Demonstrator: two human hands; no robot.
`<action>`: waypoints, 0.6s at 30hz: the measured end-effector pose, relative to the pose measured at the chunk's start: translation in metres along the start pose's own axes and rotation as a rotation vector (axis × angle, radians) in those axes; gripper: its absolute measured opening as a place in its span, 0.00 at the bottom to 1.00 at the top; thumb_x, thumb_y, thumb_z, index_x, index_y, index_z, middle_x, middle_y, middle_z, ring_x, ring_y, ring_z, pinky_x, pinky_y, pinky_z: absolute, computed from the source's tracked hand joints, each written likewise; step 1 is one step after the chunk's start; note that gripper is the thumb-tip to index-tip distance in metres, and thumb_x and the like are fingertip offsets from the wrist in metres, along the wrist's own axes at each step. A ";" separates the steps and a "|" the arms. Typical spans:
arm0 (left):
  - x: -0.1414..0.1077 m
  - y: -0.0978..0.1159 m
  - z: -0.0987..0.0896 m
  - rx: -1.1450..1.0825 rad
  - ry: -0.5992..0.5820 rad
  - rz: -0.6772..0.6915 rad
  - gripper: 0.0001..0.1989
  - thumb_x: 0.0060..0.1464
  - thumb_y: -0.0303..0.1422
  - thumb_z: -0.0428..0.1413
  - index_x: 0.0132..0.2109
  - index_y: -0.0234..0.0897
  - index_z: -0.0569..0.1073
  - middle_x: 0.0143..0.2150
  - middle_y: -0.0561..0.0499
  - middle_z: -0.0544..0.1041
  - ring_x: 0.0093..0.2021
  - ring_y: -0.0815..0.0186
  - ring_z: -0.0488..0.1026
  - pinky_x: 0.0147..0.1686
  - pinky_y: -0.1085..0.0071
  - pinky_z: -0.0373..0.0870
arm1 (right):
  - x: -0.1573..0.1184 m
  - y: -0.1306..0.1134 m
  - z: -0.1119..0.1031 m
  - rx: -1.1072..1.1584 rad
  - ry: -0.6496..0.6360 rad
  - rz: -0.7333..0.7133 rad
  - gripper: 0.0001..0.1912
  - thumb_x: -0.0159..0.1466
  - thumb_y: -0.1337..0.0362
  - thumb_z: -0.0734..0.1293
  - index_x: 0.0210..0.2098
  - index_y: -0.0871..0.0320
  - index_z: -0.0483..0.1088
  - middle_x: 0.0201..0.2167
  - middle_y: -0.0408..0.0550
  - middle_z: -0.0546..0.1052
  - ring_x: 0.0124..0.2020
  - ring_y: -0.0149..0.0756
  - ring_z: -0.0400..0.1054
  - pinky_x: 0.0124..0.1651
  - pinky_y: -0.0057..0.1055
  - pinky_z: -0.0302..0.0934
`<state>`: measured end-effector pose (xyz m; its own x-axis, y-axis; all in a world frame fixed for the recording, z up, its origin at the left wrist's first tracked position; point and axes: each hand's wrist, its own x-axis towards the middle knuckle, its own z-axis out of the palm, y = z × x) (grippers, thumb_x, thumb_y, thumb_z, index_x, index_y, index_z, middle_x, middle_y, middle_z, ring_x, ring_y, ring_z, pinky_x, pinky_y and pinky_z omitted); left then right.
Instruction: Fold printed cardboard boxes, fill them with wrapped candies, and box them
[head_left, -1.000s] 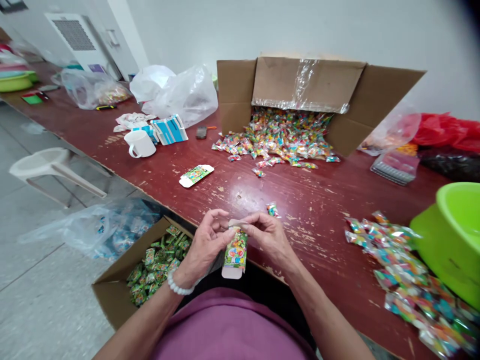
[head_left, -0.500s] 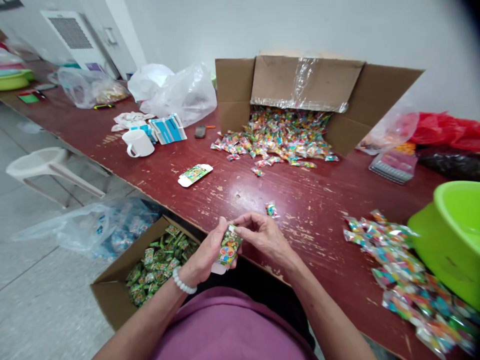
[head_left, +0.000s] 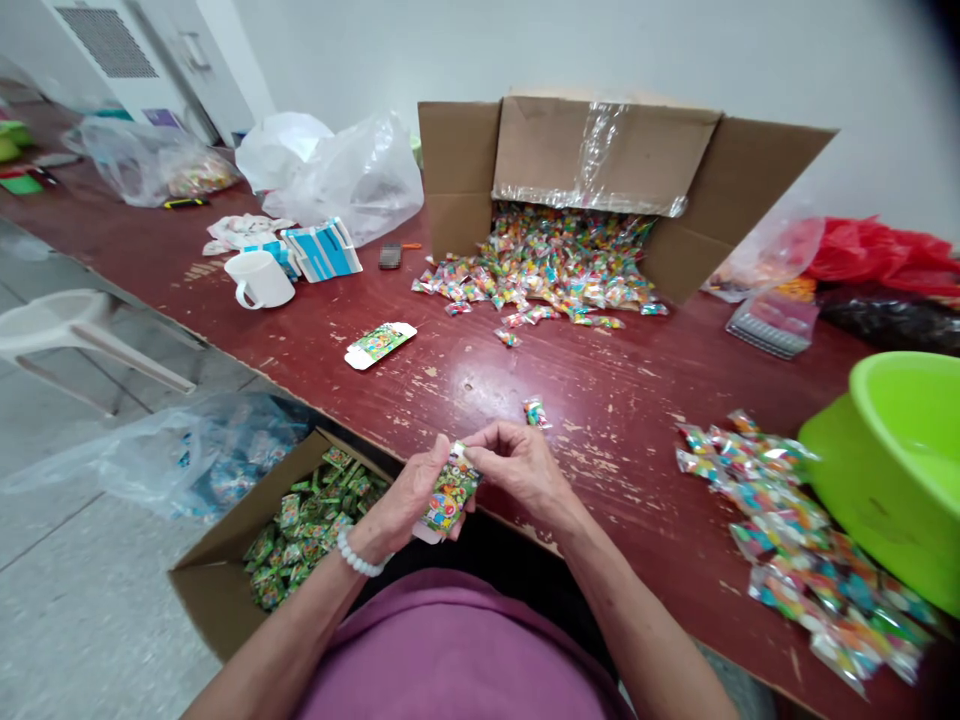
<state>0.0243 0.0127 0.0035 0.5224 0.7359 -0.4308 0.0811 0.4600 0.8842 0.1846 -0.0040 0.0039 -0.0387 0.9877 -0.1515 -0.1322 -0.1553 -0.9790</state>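
Note:
A small green printed candy box (head_left: 451,492) is gripped in my left hand (head_left: 411,503), its white lower flap sticking out below. My right hand (head_left: 523,462) pinches at the top end of the same box, thumb and forefinger on its white flap. Just beyond the right hand a single wrapped candy packet (head_left: 535,412) lies on the red table (head_left: 600,385). A flattened candy box (head_left: 381,345) with white end flaps rests further left. Below the table edge, a carton (head_left: 217,560) holds many small green boxes (head_left: 300,530).
An open cardboard box (head_left: 607,150) spills wrapped candies (head_left: 555,265) at the back. More candy packets (head_left: 787,520) lie right, beside a lime-green basin (head_left: 885,470). A white mug (head_left: 260,280), plastic bags (head_left: 352,180) and a white stool (head_left: 82,325) are on the left.
The camera view has shifted slightly, so the scene sits a little further left and up. Both hands stay on the candy box, the right fingers still at its top flap.

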 end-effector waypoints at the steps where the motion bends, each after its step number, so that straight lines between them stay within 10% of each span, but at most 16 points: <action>1: 0.000 0.000 -0.001 0.012 0.004 0.002 0.39 0.55 0.65 0.44 0.28 0.29 0.74 0.21 0.45 0.75 0.15 0.69 0.70 0.14 0.76 0.63 | 0.000 0.000 0.000 0.001 -0.008 0.006 0.12 0.56 0.57 0.73 0.30 0.60 0.74 0.21 0.43 0.76 0.20 0.31 0.71 0.24 0.27 0.64; 10: 0.000 -0.002 -0.003 -0.058 -0.006 -0.006 0.37 0.60 0.59 0.46 0.60 0.33 0.71 0.24 0.48 0.76 0.17 0.67 0.71 0.17 0.74 0.68 | -0.010 0.001 -0.006 -0.136 -0.158 -0.249 0.09 0.65 0.58 0.69 0.33 0.56 0.75 0.43 0.49 0.80 0.41 0.37 0.75 0.45 0.35 0.69; 18: 0.019 -0.003 0.003 -0.326 0.075 0.069 0.25 0.54 0.42 0.63 0.56 0.41 0.70 0.41 0.50 0.80 0.27 0.67 0.76 0.26 0.72 0.74 | -0.001 0.020 -0.015 -0.656 0.088 -0.460 0.12 0.68 0.64 0.65 0.49 0.53 0.74 0.45 0.50 0.74 0.45 0.38 0.69 0.50 0.35 0.65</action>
<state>0.0361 0.0237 -0.0069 0.4522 0.7998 -0.3948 -0.2344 0.5337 0.8126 0.1969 -0.0076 -0.0177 -0.0400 0.9523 0.3026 0.4941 0.2821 -0.8224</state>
